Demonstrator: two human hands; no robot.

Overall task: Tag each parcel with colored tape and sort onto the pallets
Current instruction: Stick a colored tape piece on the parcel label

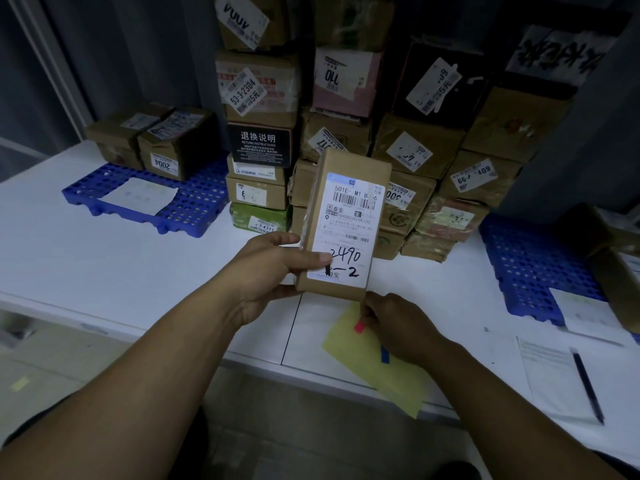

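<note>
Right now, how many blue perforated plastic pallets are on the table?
2: the left pallet holds two brown cardboard boxes; the right pallet runs under another box. The parcel stack might hide more.

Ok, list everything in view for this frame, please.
table: one, white
held parcel: one, brown with white label, upright, mid-frame
stacked parcels: many, mostly brown, back centre
left pallet: one, blue, table left, carrying two brown parcels and white paper
right pallet: one, blue, table right, carrying brown boxes, count unclear
yellow sheet: one, table front
pink tape: one piece, on yellow sheet
blue tape: one piece, on yellow sheet
pen: one, dark, on paper, front right
left hand: grips held parcel
right hand: pinches pink tape
</note>
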